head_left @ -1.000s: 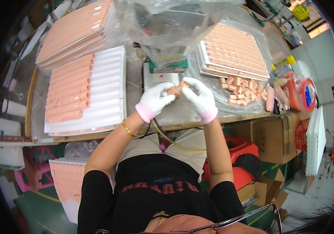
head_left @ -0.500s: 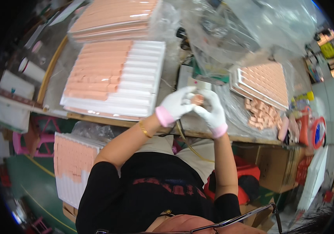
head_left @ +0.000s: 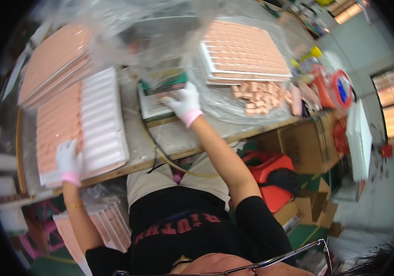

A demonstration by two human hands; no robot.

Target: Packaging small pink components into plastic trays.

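Observation:
My left hand [head_left: 69,158], in a white glove with a pink cuff, rests on the white ridged tray [head_left: 102,119]. Its fingers curl down beside the end of a row of peach-coloured pieces [head_left: 61,115]; what they pinch, if anything, is hidden. My right hand [head_left: 185,101], gloved alike, reaches to a small flat device [head_left: 150,109] with a green upper part [head_left: 148,85]. A small peach-coloured piece [head_left: 162,96] shows at its fingertips, partly covered and blurred.
A wrapped stack of filled trays [head_left: 56,60] stands far left. Another filled stack [head_left: 247,48] lies right of the device, before a heap of loose pieces [head_left: 261,96]. Clear plastic sheeting [head_left: 160,39] hangs over the device. A red container [head_left: 321,87] stands at the right.
My hands, together around a round peach-coloured piece before, have parted. The left has gone to the tray, the right to the device. The view has turned and shifted right.

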